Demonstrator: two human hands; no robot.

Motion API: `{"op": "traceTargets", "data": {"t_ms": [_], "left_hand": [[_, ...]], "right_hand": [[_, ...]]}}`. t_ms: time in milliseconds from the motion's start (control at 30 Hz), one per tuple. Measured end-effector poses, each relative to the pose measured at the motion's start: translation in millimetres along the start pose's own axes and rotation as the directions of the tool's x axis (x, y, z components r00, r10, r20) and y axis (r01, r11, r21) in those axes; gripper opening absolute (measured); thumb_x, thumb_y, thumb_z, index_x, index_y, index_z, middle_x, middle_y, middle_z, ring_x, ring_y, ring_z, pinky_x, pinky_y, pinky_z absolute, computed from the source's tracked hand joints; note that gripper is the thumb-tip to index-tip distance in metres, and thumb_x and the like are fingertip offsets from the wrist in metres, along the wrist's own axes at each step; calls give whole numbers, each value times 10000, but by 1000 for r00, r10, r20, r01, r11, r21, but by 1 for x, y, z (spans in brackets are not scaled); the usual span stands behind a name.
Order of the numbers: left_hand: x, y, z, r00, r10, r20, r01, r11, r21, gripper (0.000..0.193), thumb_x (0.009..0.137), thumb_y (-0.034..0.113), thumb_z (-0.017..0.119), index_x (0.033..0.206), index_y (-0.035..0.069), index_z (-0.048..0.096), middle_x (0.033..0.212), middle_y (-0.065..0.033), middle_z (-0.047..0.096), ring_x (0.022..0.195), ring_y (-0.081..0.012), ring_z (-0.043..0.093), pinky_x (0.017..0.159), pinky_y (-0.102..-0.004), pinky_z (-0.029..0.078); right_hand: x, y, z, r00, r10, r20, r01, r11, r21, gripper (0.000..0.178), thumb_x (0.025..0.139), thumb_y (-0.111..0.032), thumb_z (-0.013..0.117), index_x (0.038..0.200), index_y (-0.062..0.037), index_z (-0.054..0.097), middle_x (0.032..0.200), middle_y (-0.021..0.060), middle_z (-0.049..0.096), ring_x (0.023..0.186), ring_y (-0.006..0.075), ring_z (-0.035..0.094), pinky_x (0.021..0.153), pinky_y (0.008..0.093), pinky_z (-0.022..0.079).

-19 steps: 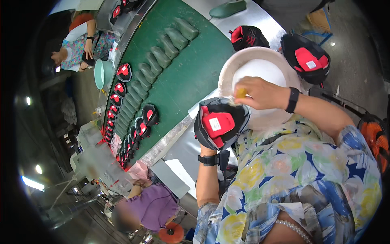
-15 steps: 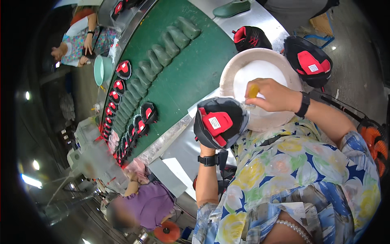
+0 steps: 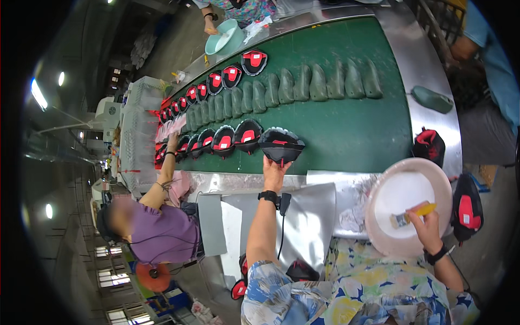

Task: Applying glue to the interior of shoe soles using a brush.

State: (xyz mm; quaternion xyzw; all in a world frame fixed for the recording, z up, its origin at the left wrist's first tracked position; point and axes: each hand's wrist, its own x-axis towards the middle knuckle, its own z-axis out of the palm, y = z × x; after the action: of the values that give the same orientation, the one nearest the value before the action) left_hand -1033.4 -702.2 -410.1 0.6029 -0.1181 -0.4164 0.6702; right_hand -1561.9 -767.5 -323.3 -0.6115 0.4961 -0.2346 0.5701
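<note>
My left hand (image 3: 276, 174) is stretched out over the near side of the green belt. Its fingers grip the edge of a black and red shoe upper (image 3: 281, 145), its pale gathered rim facing away from me. This upper stands at the right end of a near row of similar uppers (image 3: 223, 142); whether it rests on the belt I cannot tell. My right hand (image 3: 429, 232) holds a brush (image 3: 402, 220) by its yellow handle. The bristles are over a pale basin (image 3: 372, 225) with white liquid (image 3: 406, 192) inside.
Dark green shoe lasts (image 3: 317, 84) line the middle of the belt (image 3: 352, 135), with more uppers (image 3: 253, 62) beyond. A black and red shoe (image 3: 429, 146) and another upper (image 3: 467, 208) flank the basin. A person in purple (image 3: 165, 230) reaches toward the belt at left.
My left hand has carried the upper away from the basin, out over the belt. The brush has moved from beside the upper back over the basin. My view has swung left.
</note>
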Motion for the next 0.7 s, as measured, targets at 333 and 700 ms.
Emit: {"op": "traceTargets", "data": {"t_ms": [333,700], "left_hand": [[156,7,-168,906,422,0,-169,363,916,720,821,-16,572,1496,-48,322,1459,-266,466,1351,-362,480,1139,-379,363],[-230,57,-339,840,360,-405,383,136,914,850,715,4,776,1460,-52,369,1466,-263,452,1365,-382,435,1152,-438,336]], "right_hand": [[33,1,31,972,224,77,-225,974,2,106,942,-69,659,1005,-15,592,959,87,662,948,170,646,864,303,503],[59,28,-5,984,110,136,-103,993,-63,105,1002,-98,607,1080,-33,579,1081,78,653,1050,154,621,944,274,445]]}}
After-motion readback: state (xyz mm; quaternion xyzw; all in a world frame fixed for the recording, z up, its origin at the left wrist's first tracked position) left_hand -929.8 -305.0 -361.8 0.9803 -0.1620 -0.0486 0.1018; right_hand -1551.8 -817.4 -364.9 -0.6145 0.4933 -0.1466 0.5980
